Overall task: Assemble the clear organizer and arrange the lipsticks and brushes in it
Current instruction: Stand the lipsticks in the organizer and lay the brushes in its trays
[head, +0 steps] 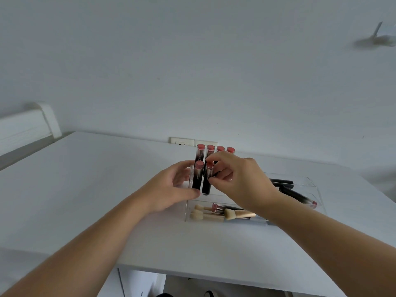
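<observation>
A clear organizer (308,181) stands on the white table (107,189). Several black lipsticks with pink tops stand upright in its rear slots (201,154). My right hand (237,179) pinches one front-row lipstick (208,179) between thumb and fingers. My left hand (171,187) curls round the organizer's left side, next to another upright lipstick (198,176). Makeup brushes (216,214) lie in the clear front tray, partly hidden by my right wrist. Another lipstick (300,197) lies flat in the tray's right part.
A wall socket (182,142) sits behind the organizer at the table's back edge. A white radiator (27,125) is at the far left. The table's front edge runs below my forearms, with floor beneath it.
</observation>
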The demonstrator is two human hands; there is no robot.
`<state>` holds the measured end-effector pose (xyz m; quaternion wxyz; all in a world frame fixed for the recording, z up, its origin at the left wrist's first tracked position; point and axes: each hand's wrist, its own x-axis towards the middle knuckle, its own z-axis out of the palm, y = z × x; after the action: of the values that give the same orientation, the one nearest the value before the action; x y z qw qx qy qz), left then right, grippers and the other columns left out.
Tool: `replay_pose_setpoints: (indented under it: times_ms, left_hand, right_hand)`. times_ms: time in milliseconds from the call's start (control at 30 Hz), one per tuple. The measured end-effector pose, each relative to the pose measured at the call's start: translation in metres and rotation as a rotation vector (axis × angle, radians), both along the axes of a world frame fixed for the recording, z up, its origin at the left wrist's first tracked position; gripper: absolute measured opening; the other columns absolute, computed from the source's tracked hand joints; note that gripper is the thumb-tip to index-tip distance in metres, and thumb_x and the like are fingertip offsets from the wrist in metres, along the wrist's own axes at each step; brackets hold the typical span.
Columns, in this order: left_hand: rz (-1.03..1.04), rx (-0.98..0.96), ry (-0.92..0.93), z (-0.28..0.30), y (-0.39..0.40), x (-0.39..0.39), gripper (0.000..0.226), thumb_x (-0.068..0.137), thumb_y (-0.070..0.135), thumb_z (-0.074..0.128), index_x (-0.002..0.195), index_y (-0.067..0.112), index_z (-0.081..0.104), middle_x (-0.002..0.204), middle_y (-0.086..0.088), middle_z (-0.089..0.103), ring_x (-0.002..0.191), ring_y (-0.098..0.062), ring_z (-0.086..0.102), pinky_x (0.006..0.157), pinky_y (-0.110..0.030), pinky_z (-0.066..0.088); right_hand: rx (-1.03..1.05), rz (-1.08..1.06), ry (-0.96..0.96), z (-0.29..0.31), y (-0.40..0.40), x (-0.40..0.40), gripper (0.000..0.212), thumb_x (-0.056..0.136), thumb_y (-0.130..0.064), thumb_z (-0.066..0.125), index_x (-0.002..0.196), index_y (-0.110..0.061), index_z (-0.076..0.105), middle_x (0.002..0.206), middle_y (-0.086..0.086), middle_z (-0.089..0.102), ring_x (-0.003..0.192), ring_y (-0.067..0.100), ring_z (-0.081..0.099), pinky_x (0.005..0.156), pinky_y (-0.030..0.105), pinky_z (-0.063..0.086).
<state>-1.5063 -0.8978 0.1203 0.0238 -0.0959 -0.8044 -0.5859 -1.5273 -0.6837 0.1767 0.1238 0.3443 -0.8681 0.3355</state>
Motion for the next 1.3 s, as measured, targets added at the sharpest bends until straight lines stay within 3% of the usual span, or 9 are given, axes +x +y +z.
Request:
replay_pose_setpoints:
  times_ms: [167, 400, 700, 900, 1300]
  left_hand:
    - [-0.002, -0.022, 0.011, 0.0013, 0.0004, 0.0001, 0.065, 0.072, 0.019, 0.078, 0.128, 0.043, 0.056, 0.118, 0.030, 0.069, 0.118, 0.013, 0.058, 0.092, -0.004, 0.041]
    - [-0.018, 0.002, 0.005, 0.0007, -0.0003, 0.0003, 0.069, 0.074, 0.017, 0.078, 0.135, 0.038, 0.055, 0.133, 0.017, 0.067, 0.130, 0.003, 0.054, 0.110, -0.024, 0.038]
    - [-0.013, 0.005, 0.006, 0.0018, 0.0003, 0.0019, 0.068, 0.073, 0.017, 0.078, 0.133, 0.039, 0.056, 0.131, 0.018, 0.067, 0.129, 0.005, 0.055, 0.110, -0.023, 0.039]
    - [-0.002, -0.004, 0.004, 0.0016, -0.0003, 0.0021, 0.068, 0.072, 0.019, 0.079, 0.133, 0.040, 0.056, 0.132, 0.017, 0.067, 0.129, 0.005, 0.054, 0.114, -0.029, 0.038]
    - [-0.015, -0.022, 0.000, 0.0027, -0.0009, 0.0020, 0.073, 0.073, 0.019, 0.078, 0.140, 0.031, 0.054, 0.136, 0.010, 0.065, 0.132, -0.001, 0.055, 0.119, -0.040, 0.036]
  right_hand:
    - [-0.011, 0.000, -0.009, -0.0009, 0.0010, -0.0011, 0.038, 0.084, -0.013, 0.071, 0.107, -0.043, 0.063, 0.083, -0.019, 0.071, 0.076, 0.000, 0.069, 0.074, 0.024, 0.055]
    - [-0.016, -0.005, -0.036, -0.0021, 0.0009, -0.0009, 0.038, 0.081, -0.020, 0.074, 0.109, -0.043, 0.061, 0.085, -0.016, 0.071, 0.077, 0.000, 0.069, 0.074, 0.023, 0.056]
    - [-0.002, -0.035, -0.019, -0.0028, -0.0010, -0.0019, 0.035, 0.083, -0.021, 0.073, 0.108, -0.042, 0.062, 0.083, -0.020, 0.069, 0.076, -0.002, 0.068, 0.074, 0.029, 0.058]
    - [-0.010, -0.023, -0.015, -0.0031, -0.0001, -0.0021, 0.035, 0.082, -0.020, 0.073, 0.106, -0.042, 0.062, 0.082, -0.021, 0.069, 0.075, -0.001, 0.068, 0.070, 0.019, 0.053]
    - [-0.015, -0.023, -0.034, -0.0037, -0.0007, -0.0016, 0.031, 0.083, -0.018, 0.073, 0.108, -0.035, 0.065, 0.080, -0.021, 0.067, 0.077, -0.001, 0.068, 0.072, 0.020, 0.052]
